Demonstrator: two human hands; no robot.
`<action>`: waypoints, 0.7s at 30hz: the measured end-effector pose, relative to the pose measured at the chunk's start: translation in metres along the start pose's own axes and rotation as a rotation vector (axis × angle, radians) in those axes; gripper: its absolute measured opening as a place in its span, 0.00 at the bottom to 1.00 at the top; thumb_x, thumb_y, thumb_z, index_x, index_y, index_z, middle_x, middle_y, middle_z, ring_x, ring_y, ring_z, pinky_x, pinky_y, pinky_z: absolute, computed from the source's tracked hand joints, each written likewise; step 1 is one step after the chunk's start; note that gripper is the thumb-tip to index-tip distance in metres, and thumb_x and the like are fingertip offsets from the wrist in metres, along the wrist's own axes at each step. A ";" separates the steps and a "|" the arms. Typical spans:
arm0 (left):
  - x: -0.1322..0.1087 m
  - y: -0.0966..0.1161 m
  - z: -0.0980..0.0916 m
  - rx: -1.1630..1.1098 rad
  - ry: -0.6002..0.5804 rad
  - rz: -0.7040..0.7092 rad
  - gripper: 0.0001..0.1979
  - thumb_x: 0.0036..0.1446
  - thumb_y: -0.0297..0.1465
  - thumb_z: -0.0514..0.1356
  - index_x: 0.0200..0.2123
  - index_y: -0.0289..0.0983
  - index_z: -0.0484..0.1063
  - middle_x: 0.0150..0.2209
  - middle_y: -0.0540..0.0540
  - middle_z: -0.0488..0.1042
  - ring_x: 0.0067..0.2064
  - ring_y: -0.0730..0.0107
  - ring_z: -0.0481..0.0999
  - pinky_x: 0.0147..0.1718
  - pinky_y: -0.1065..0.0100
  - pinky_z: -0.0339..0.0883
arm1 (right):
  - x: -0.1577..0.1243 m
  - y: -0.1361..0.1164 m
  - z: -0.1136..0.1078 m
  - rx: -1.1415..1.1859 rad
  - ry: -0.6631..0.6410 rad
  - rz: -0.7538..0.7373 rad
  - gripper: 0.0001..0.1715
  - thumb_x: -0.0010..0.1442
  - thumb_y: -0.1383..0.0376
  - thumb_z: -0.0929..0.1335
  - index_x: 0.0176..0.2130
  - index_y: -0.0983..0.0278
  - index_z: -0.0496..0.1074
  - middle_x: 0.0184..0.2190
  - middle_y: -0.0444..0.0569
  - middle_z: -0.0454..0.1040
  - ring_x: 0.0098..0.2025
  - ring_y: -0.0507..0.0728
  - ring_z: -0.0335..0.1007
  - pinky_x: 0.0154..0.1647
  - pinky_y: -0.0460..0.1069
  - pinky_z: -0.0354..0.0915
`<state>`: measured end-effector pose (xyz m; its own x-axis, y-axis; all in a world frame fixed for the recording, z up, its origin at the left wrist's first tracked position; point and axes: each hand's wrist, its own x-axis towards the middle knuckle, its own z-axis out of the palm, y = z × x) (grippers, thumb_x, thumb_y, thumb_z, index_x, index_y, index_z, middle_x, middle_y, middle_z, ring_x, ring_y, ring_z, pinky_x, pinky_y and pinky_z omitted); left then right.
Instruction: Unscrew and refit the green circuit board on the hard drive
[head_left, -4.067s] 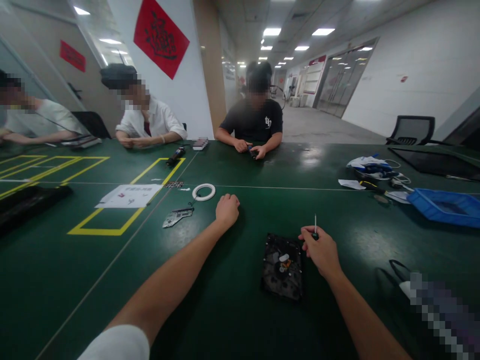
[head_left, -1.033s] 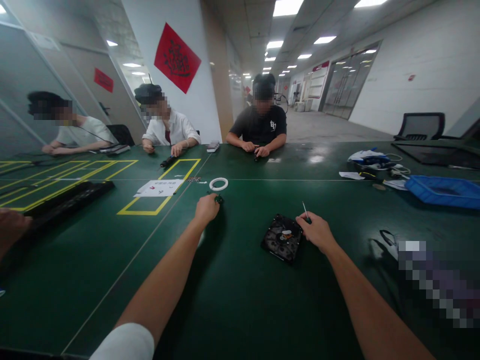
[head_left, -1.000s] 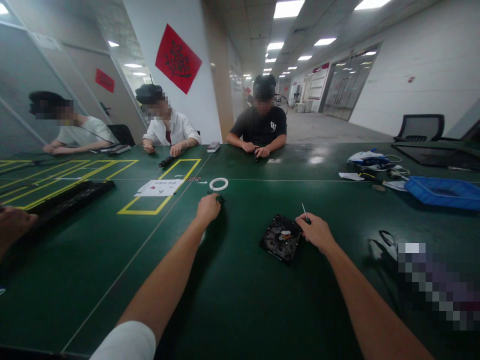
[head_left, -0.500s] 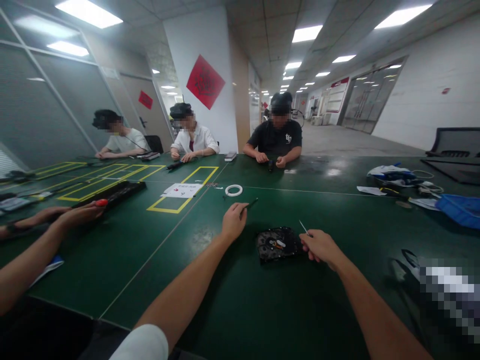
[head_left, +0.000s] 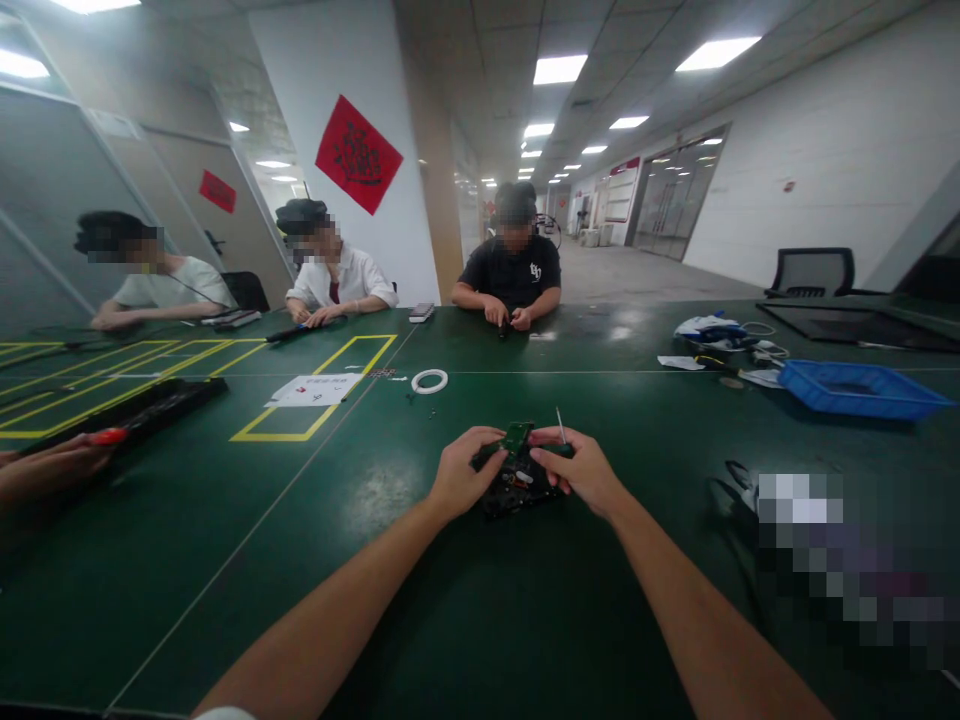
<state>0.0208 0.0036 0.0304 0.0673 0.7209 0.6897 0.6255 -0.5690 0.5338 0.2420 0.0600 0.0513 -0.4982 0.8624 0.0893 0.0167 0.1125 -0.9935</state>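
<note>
An opened black hard drive [head_left: 517,490] lies on the green table between my hands. My left hand [head_left: 461,472] is closed on a small green circuit board [head_left: 516,436], holding it over the drive's far edge. My right hand [head_left: 581,468] is closed round a thin screwdriver [head_left: 559,426], whose metal tip sticks up, and its fingers also touch the board. Both hands meet above the drive and hide part of it.
A white tape ring [head_left: 430,381] and a paper sheet [head_left: 314,389] in a yellow marked box lie further out. A blue tray [head_left: 862,388] and cables [head_left: 720,330] sit at the right. Three people sit across the table; another person's hand [head_left: 52,465] holds a red-handled tool at the left.
My left hand picked up the circuit board from the left of the table and brought it over the drive. My right hand, still holding the screwdriver, moved in to meet it.
</note>
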 end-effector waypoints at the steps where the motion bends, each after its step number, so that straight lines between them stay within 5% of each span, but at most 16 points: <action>1: -0.001 0.004 0.001 -0.008 -0.019 0.017 0.08 0.64 0.33 0.59 0.45 0.40 0.75 0.46 0.43 0.78 0.48 0.63 0.77 0.50 0.58 0.72 | -0.001 0.000 0.001 0.000 -0.012 0.009 0.27 0.53 0.52 0.76 0.48 0.65 0.74 0.23 0.43 0.74 0.17 0.47 0.61 0.14 0.42 0.56; 5: -0.006 0.013 0.004 0.003 -0.080 0.037 0.12 0.65 0.35 0.58 0.51 0.41 0.73 0.50 0.42 0.75 0.52 0.61 0.76 0.54 0.56 0.71 | 0.000 0.003 0.000 0.039 -0.002 0.028 0.24 0.52 0.51 0.76 0.39 0.64 0.71 0.16 0.37 0.66 0.16 0.47 0.58 0.15 0.42 0.54; 9: -0.015 0.013 -0.003 0.142 -0.218 -0.010 0.34 0.60 0.45 0.63 0.65 0.41 0.61 0.62 0.37 0.64 0.63 0.51 0.65 0.61 0.49 0.62 | 0.004 0.010 -0.009 0.133 0.092 0.027 0.23 0.51 0.51 0.77 0.37 0.63 0.69 0.16 0.35 0.63 0.16 0.46 0.55 0.15 0.42 0.53; 14: -0.023 0.006 -0.006 0.268 -0.400 -0.043 0.52 0.50 0.58 0.65 0.71 0.41 0.50 0.62 0.34 0.61 0.63 0.42 0.60 0.61 0.42 0.57 | 0.010 0.024 -0.024 0.250 0.232 0.085 0.25 0.49 0.52 0.78 0.38 0.62 0.69 0.16 0.35 0.63 0.16 0.46 0.54 0.15 0.41 0.50; 21: -0.023 0.002 0.001 0.308 -0.405 -0.027 0.47 0.53 0.55 0.64 0.69 0.42 0.54 0.60 0.35 0.63 0.61 0.42 0.62 0.59 0.44 0.57 | 0.014 0.037 -0.032 0.297 0.234 0.130 0.25 0.48 0.52 0.78 0.38 0.62 0.68 0.17 0.36 0.64 0.17 0.47 0.56 0.15 0.41 0.51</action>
<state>0.0219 -0.0140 0.0150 0.3055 0.8643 0.3995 0.8276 -0.4486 0.3375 0.2636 0.0919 0.0179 -0.2972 0.9530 -0.0591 -0.2022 -0.1233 -0.9715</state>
